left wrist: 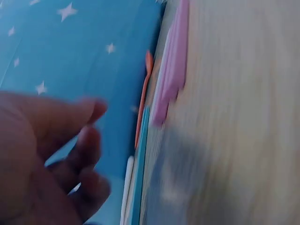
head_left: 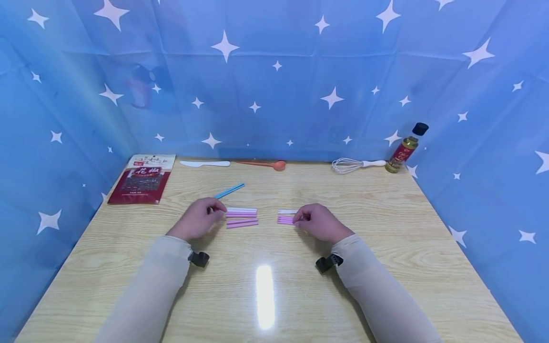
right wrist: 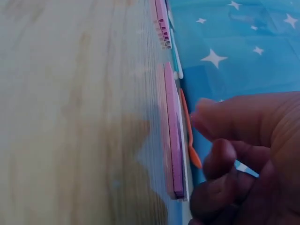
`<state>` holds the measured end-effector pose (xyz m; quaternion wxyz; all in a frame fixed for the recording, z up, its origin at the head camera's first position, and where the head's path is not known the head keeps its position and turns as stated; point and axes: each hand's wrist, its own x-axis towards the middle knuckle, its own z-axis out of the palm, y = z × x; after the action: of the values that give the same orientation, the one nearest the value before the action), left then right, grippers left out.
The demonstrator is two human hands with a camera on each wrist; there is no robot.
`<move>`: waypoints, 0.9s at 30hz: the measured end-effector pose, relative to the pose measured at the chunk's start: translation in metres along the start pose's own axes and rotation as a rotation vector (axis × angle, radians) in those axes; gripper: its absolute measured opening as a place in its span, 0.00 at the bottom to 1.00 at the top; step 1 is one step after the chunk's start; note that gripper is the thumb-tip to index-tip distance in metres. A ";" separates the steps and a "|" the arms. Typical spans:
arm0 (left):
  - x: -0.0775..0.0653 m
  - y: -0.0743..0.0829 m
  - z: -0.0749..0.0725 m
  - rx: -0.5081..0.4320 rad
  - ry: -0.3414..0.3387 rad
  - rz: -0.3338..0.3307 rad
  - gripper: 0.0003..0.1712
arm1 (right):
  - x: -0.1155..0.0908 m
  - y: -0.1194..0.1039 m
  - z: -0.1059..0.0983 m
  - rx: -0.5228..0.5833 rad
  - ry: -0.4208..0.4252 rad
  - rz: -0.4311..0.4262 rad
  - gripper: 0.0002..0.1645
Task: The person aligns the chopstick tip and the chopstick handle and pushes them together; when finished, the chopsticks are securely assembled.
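My left hand (head_left: 198,220) hovers at the left end of a row of thin pink and white sticks (head_left: 241,214), fingers loosely curled. In the left wrist view, nothing shows between the thumb and fingers, and the pink sticks (left wrist: 174,61) lie apart from them. My right hand (head_left: 319,222) is over the right end of a second, smaller group of pink and white sticks (head_left: 285,219), partly hiding it. The right wrist view shows its fingers loosely bent beside the pink sticks (right wrist: 172,136), holding nothing. Behind the left hand lie blue sticks (head_left: 230,190), set at a slant.
Along the back edge lie a red spice packet (head_left: 139,183), a white knife (head_left: 205,164), an orange spoon (head_left: 278,165) and a whisk (head_left: 358,164). An oil bottle (head_left: 401,151) stands at the back right. A blue starred curtain (head_left: 274,105) surrounds the wooden table (head_left: 223,295).
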<state>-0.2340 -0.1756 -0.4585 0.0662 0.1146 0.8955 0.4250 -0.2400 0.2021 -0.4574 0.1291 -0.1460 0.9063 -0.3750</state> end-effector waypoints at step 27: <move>-0.005 0.019 0.019 0.146 -0.195 -0.017 0.04 | -0.004 -0.006 0.000 -0.088 -0.022 0.027 0.03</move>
<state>-0.2226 -0.1511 -0.4556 0.1480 0.1523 0.9142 0.3451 -0.2355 0.1995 -0.4525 0.1375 -0.1432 0.9223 -0.3315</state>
